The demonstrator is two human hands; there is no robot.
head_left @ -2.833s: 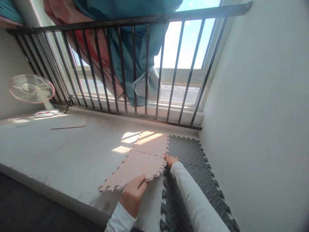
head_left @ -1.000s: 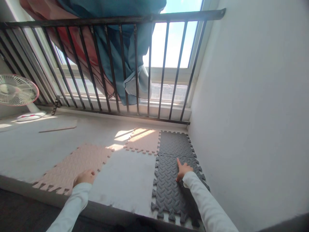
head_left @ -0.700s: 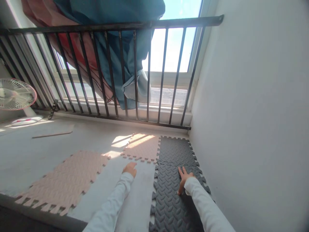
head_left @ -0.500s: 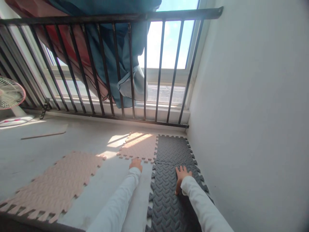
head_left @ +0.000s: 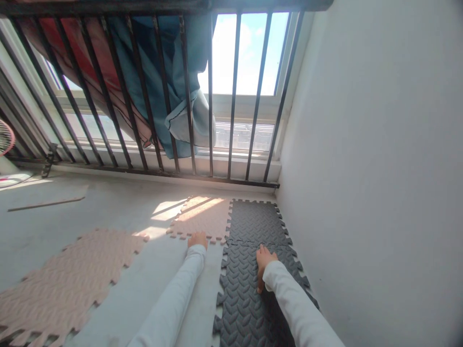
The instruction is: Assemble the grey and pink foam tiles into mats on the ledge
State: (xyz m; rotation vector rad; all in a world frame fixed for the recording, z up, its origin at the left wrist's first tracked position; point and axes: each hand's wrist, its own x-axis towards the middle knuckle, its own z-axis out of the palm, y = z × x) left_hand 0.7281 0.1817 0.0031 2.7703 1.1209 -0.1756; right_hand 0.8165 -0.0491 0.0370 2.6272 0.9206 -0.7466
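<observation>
Interlocking foam floor mats on a concrete floor beneath a black metal railing, seen from head height, left to right. Far left: an electric fan, cut off by the frame edge, with a thin wooden strip on the floor near it. Left centre: a large pink foam mat lies apart from the others, its lower left end out of frame. Centre: the left hand, fingers together and flat, not pinching, rests at the toothed near edge of a smaller pink foam tile. Right: the right hand, fingers together and thumb apart, lies flat on the lower dark grey tile, just below its seam with the upper dark grey tile. Risks: pressure at an edge could bend a foam tooth or lift a seam, and the loose pink mat could slide on the smooth concrete if knocked. Hidden: the palms, so the pressure applied cannot be judged; sunlight glare on the pink tile obscures its teeth; the tightness of both seams cannot be told; the lower end of the dark tile runs out of frame.
</observation>
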